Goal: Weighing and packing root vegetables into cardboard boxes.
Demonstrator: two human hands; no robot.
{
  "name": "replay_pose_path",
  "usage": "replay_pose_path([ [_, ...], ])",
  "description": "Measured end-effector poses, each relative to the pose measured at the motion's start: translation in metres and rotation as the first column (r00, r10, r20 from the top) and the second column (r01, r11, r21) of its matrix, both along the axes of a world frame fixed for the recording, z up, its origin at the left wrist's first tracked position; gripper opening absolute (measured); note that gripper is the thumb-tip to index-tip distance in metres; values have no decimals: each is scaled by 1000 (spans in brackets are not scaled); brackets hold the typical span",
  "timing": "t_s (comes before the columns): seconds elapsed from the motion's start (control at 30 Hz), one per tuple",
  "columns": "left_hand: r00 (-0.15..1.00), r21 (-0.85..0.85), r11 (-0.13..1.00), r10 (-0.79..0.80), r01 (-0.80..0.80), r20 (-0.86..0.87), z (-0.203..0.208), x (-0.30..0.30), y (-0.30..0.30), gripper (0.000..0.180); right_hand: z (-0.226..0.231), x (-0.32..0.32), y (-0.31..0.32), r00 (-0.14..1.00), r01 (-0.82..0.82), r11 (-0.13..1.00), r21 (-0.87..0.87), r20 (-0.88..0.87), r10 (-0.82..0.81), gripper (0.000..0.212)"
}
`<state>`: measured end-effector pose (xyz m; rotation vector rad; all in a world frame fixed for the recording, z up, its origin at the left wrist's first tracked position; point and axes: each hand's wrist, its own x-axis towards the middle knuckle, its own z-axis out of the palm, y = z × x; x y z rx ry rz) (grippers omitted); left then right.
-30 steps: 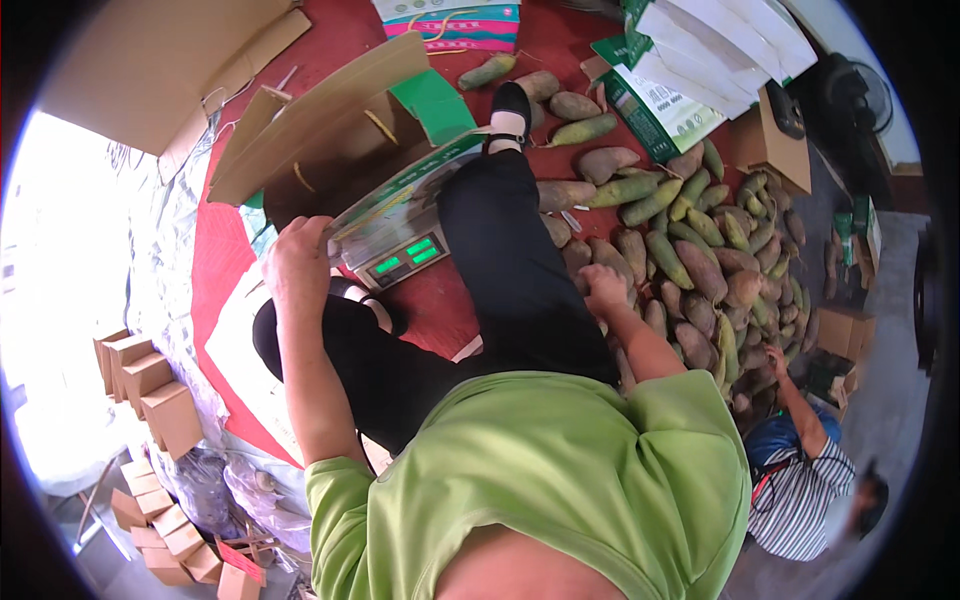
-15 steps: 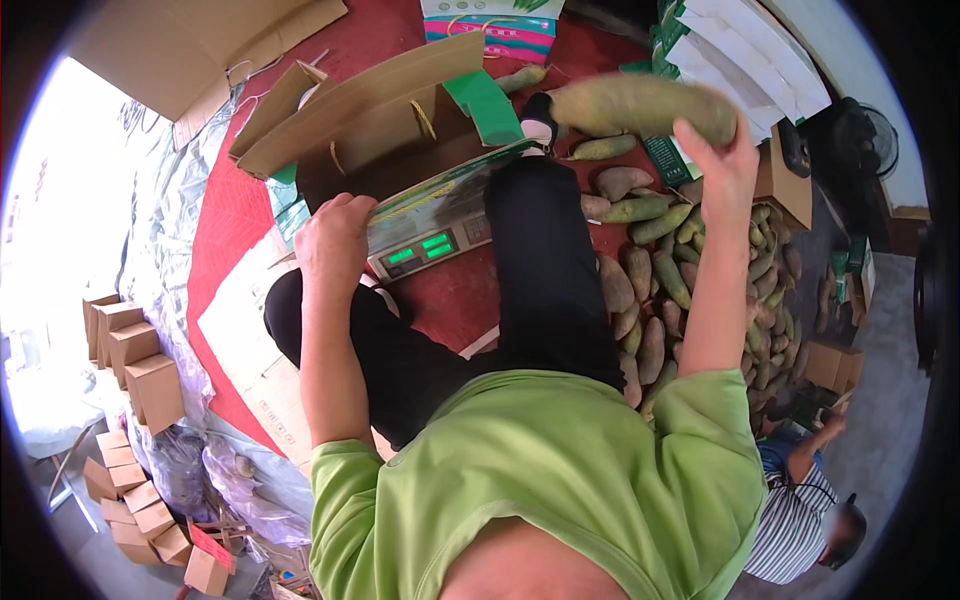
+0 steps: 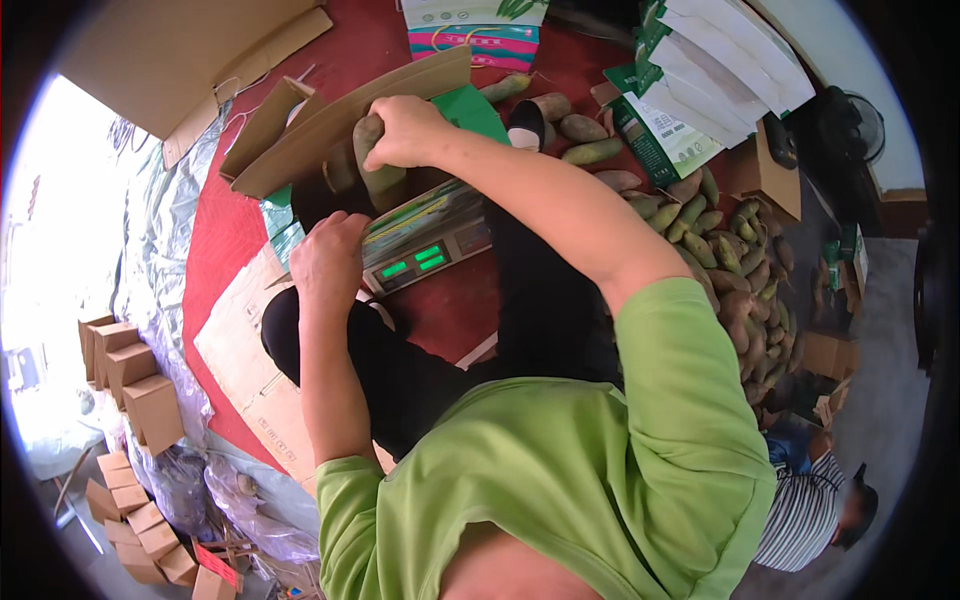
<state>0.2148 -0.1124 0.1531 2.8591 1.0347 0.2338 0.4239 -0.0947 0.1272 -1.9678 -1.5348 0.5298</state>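
Observation:
My right hand [image 3: 408, 132] is closed around the upper end of a large green radish [image 3: 378, 180], held upright and lowered into an open cardboard box [image 3: 355, 108]. The radish's lower end is partly hidden by the box's near wall. With fingers bent over the near edge of that box, my left hand [image 3: 328, 252] grips its left part. The box stands on a digital scale [image 3: 470, 240] with lit green displays, between my legs. Its inside is dark, so what else lies there I cannot make out.
Right of my leg lies a big heap of radishes [image 3: 735, 260], with several loose ones ahead. Flattened white-and-green cartons [image 3: 740, 70] stack at the far right, near a fan [image 3: 855, 125]. Small brown boxes [image 3: 150, 405] stand at left. A person in stripes [image 3: 800, 515] is at lower right.
My right hand has swung left from beyond the heap, carrying the radish over and down into the box. The left hand stays on the box edge.

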Motion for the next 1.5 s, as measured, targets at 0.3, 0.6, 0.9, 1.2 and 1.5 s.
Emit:
replay_pose_path([
  [0.3,998,-65,998,-3,8,61,-3,-4,4,13,29,37,-50,917,-96,973,-210,362,169,29],
  [0.6,998,-75,997,30,-26,57,-2,0,-1,16,-71,137,-244,894,445,886,129,-129,-430,27],
  [0.9,998,-80,997,-21,26,52,-7,12,2,14,-300,62,-473,967,192,558,-807,253,34,36],
  [1.2,998,-36,999,7,-4,62,-6,3,1,13,-338,24,-447,818,275,622,-733,-162,-552,42],
  [1.5,999,-26,999,47,-46,9,-6,2,1,12,-351,30,-395,369,521,380,-764,-200,-908,107],
])
